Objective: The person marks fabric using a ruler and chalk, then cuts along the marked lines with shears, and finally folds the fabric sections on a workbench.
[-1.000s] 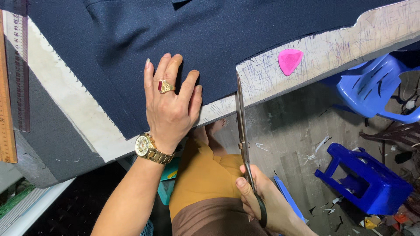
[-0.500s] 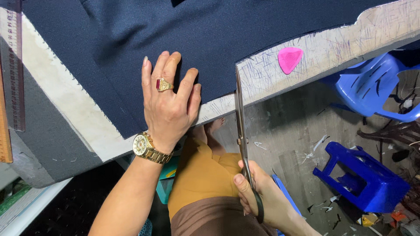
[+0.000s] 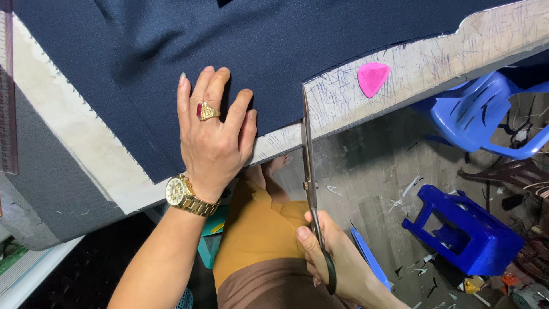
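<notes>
My left hand [image 3: 213, 131] lies flat with fingers spread on a dark navy cloth [image 3: 240, 51] that covers a worn white cutting table [image 3: 434, 57]. It wears a gold ring with a red stone and a gold wristwatch. My right hand [image 3: 337, 263] grips the handles of long tailor's scissors [image 3: 309, 171]. The blades point away from me and meet the cloth's cut edge at the table's front, just right of my left hand. A pink piece of tailor's chalk [image 3: 373, 78] rests on the bare table to the right.
A blue plastic chair [image 3: 486, 120] and a blue plastic stool [image 3: 463, 229] stand on the scrap-littered floor at right. A wooden ruler [image 3: 8, 97] lies at the far left of the table. My lap in mustard and brown cloth sits below the table edge.
The view has drifted slightly. My left hand stays pressed on the cloth and my right hand keeps the scissors at the cloth's edge, with little visible movement.
</notes>
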